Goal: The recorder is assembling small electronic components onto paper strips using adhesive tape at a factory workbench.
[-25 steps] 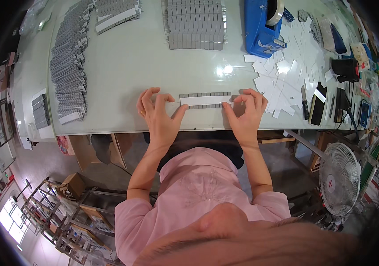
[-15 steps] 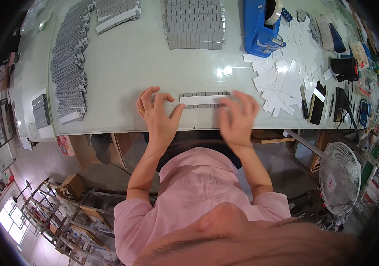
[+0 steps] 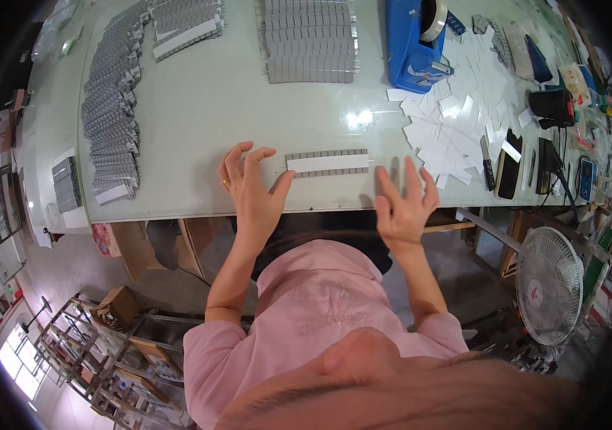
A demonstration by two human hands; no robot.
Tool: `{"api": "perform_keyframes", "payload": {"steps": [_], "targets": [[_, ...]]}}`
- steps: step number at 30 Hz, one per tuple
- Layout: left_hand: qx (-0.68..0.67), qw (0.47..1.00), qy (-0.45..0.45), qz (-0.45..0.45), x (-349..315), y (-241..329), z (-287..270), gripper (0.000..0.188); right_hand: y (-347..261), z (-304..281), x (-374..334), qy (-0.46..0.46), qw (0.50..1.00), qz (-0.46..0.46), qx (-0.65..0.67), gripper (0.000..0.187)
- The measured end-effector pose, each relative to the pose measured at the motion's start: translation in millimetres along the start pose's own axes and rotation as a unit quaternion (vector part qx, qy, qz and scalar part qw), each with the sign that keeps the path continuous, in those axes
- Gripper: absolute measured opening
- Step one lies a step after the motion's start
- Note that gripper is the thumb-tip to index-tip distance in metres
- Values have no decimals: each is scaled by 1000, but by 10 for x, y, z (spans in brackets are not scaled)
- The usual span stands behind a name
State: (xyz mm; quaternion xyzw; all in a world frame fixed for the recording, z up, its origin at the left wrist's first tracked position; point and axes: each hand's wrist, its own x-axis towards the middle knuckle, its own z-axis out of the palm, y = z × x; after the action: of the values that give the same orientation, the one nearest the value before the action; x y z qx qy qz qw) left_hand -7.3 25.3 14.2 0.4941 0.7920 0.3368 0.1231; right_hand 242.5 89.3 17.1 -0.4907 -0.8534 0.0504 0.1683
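On the pale tabletop (image 3: 198, 136) in front of me lies a grey segmented strip (image 3: 327, 172), with a long white paper strip (image 3: 327, 163) along its middle. Thin wire-like ends stick out at its short sides. My left hand (image 3: 254, 190) is open beside its left end, fingers apart and curved; the thumb tip rests at or right next to the strip's lower left corner. Off the right end, my right hand (image 3: 405, 208) is open with fingers spread, holding nothing and apart from the strip.
A long stack of grey segmented strips (image 3: 110, 107) runs along the left. More strips (image 3: 309, 43) lie at the far middle. A blue tape dispenser (image 3: 413, 54) stands beside scattered white paper strips (image 3: 438, 136). A knife (image 3: 488, 165) and phone (image 3: 510, 168) lie at right, above a fan (image 3: 549, 287).
My right hand has moved right and slightly toward me, off the strip's right end, which is now uncovered. The left hand stays nearly in place. The whole view has shifted slightly.
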Motion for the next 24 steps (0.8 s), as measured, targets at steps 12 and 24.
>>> {"api": "perform_keyframes", "payload": {"steps": [12,24], "targets": [[113,920,-60,370,-317,-102,153,35,90,107,203,57,993,5,107,34],[198,908,170,329,1757,-1030,-724,26,-47,201,346,80,983,-29,163,35]]}}
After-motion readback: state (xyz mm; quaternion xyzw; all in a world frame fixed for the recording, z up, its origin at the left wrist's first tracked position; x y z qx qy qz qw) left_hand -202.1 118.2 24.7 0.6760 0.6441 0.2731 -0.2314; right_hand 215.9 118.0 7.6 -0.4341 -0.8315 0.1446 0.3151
